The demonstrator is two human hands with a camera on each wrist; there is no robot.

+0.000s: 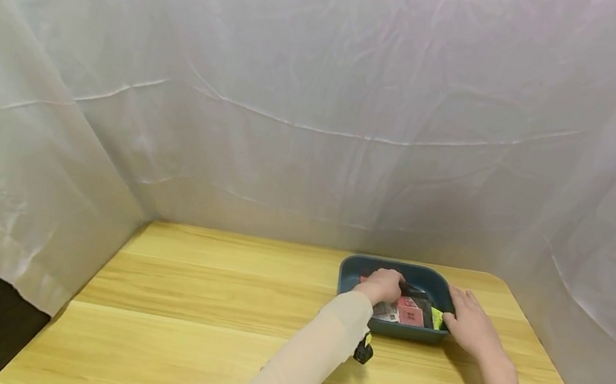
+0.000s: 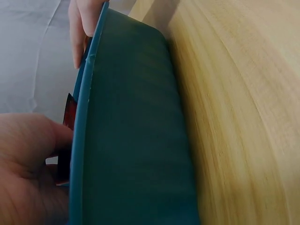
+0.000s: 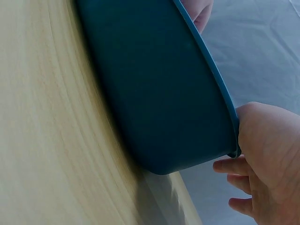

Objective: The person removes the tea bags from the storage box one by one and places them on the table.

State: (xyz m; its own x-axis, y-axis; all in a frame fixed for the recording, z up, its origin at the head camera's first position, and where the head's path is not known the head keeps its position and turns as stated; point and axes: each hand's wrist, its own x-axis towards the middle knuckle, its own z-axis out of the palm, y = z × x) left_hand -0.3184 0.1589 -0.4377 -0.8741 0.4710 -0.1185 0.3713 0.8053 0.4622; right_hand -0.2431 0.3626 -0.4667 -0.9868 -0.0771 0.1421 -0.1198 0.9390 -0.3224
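Note:
A dark teal plastic basin (image 1: 406, 332) sits on the table with several small flat packets inside: a pink one (image 1: 411, 316), a yellow-green one (image 1: 437, 319) and darker ones. Reaching in over the near left side, my left hand (image 1: 385, 285) has its fingers down among them. The left wrist view shows a dark red packet (image 2: 70, 112) between that thumb and fingers, partly hidden by the rim. At the basin's right end, my right hand (image 1: 472, 325) holds the rim, thumb over the edge and fingers (image 3: 234, 165) along the outside.
The light wood table (image 1: 184, 324) extends to the left of the basin. Pale grey cloth (image 1: 310, 173) hangs behind the table and along both sides. A small black camera is strapped to each wrist.

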